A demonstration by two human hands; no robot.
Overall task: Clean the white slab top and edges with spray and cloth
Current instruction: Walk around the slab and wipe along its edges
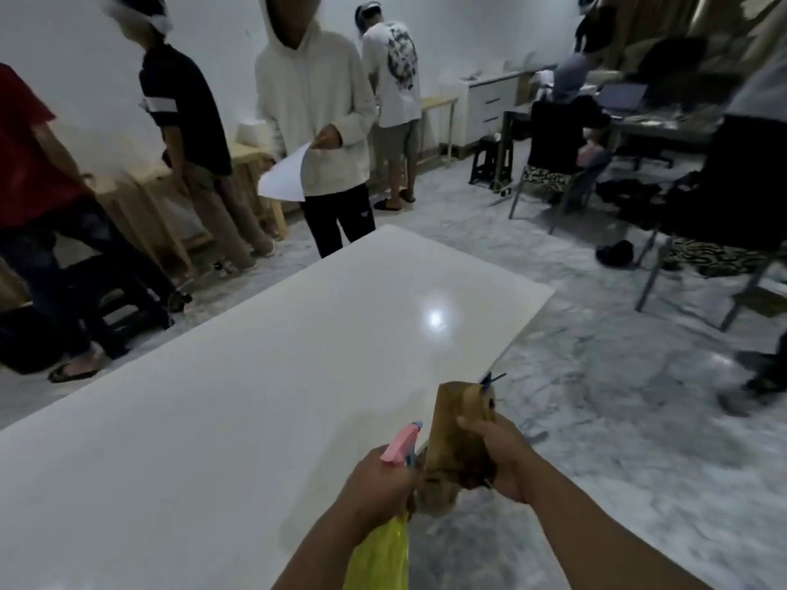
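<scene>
closest to the camera, the left hand [377,483] is wrapped around the neck of a spray bottle [383,551] – yellow see-through body, pink trigger head [400,442] poking up past the knuckles, fingers clenched on it. right next to it the right hand [498,455] has its fingers clamped around a bunched-up tan cloth [458,436] with a bit of blue at its top, held up just off the near right edge of the slab. the white slab [238,398] stretches away to the upper right, glossy, with a bright light reflection [435,319] near the far end. under and around it is a grey marbled floor [596,398]. further back a person in a white hoodie [313,104] stands at the slab's far corner holding a sheet of paper [285,174] – more people stand along the wall by wooden tables.
</scene>
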